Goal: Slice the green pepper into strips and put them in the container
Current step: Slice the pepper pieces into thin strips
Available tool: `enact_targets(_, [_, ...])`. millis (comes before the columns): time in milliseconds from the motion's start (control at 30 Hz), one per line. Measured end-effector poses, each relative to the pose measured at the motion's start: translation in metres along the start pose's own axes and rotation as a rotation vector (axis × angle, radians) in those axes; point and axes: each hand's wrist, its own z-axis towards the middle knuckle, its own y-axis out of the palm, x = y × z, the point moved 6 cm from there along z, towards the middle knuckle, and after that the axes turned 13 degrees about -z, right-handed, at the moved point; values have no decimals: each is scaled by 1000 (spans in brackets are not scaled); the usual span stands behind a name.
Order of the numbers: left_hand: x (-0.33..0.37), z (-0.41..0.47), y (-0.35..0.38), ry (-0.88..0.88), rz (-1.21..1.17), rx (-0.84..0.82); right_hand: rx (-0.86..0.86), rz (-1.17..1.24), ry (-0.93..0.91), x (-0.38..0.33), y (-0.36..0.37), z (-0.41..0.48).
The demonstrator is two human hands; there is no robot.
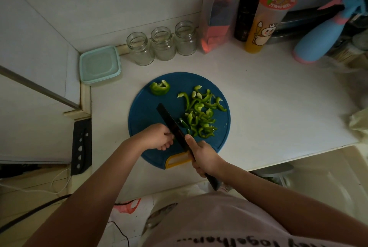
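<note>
Green pepper strips (200,115) lie in a loose heap on the round blue cutting board (145,111), from its centre out toward 2 o'clock. One larger pepper chunk (159,88) sits apart near the rim at 11 o'clock. The right-hand grip (203,157) is wrapped around the handle of a black knife (171,123), thumb along the top. The blade runs from 6 o'clock toward the board's middle, just left of the heap. The left-hand grip (157,137) rests at 7 o'clock with fingers curled down against the blade's left side. A sliver of green shows at the fingertips, but I cannot tell whether they pinch it.

On the white bench (278,107), a teal lidded container (100,64) stands at 10 o'clock from the board, in the corner, well apart from the pepper. Three glass jars (163,43) line the wall at 12 o'clock, and a lidded drink cup (264,21) with a straw stands at 1 o'clock.
</note>
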Motion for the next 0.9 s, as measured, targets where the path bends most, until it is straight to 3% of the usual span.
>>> enact_targets(200, [0, 0, 0, -2, 1, 1, 27, -259, -61, -6, 6, -1])
enact_targets(367, [-2, 0, -1, 5, -2, 21, 238, -415, -119, -22, 2, 2])
enact_targets(467, [-2, 0, -1, -2, -4, 33, 144, -516, -143, -22, 15, 13])
enact_targets(700, [-1, -3, 1, -30, 2, 52, 187, -432, -219, -56, 5, 26])
enact_targets(800, [-1, -2, 4, -45, -16, 50, 177, -378, -189, -38, -4, 21])
enact_targets(900, [-4, 1, 5, -66, -55, 69, 151, -175, -113, -11, -19, 13])
